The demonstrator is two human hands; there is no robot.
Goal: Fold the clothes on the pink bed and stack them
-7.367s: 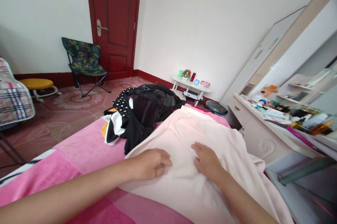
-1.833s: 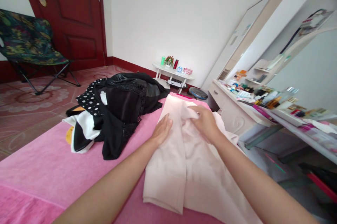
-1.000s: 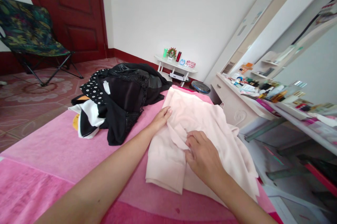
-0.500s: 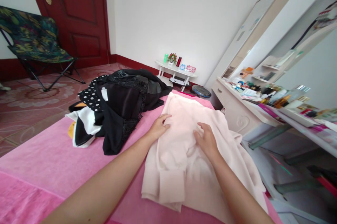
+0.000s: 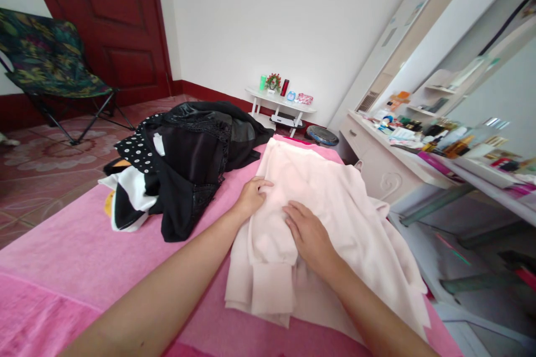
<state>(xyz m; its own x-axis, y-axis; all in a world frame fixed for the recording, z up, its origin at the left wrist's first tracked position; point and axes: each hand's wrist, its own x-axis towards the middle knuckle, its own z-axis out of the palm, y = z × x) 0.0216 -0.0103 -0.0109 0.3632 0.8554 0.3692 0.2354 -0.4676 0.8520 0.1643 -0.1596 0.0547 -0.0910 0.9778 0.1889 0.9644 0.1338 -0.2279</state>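
Note:
A pale pink sweatshirt [image 5: 330, 200] lies spread on the pink bedcover [image 5: 75, 245], one side folded inward. Its sleeve rests lengthwise on top, with the ribbed cuff [image 5: 273, 287] toward me. At the sweatshirt's left edge is my left hand [image 5: 251, 198], fingers stretched over the cloth, thumb and fingers apart. My right hand [image 5: 307, 231] lies flat on the folded sleeve, its fingers extended and pointing left. Neither hand grips the fabric.
Left of the sweatshirt is a heap of black clothes [image 5: 192, 161] with white and polka-dot pieces. A dressing table [image 5: 385, 164] crowded with bottles stands to the right. Further back are a small white table [image 5: 280, 101], a folding chair [image 5: 54, 66] and a red door [image 5: 117, 22].
My right hand has moved left across the sweatshirt and flattened onto the sleeve. My left hand stays at the left edge. The view has shifted slightly.

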